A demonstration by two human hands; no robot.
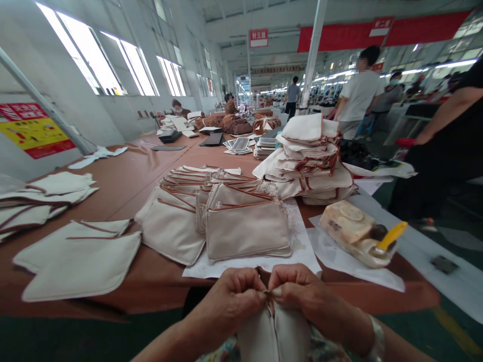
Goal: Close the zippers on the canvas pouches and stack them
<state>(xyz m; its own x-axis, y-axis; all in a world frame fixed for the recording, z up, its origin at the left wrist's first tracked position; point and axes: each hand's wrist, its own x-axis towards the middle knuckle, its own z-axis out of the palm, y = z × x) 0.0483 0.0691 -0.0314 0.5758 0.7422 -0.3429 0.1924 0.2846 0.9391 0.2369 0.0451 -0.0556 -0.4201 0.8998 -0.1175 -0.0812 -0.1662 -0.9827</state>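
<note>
Both my hands meet at the bottom centre, just below the near edge of the brown table (124, 186). My left hand (234, 296) and my right hand (298, 291) are closed in a pinch on the top edge of a cream canvas pouch (275, 334) with brown trim. The pouch hangs down from my fingers towards my lap. Straight ahead on the table lies a fanned stack of the same cream pouches (247, 229), resting on white paper (302, 246).
A tall pile of cream pouches (309, 161) stands at centre right. Flat pouches (81, 261) lie at the left. A glue pot with a yellow-handled brush (362, 231) sits at the right on paper. Several people stand beyond the table on the right.
</note>
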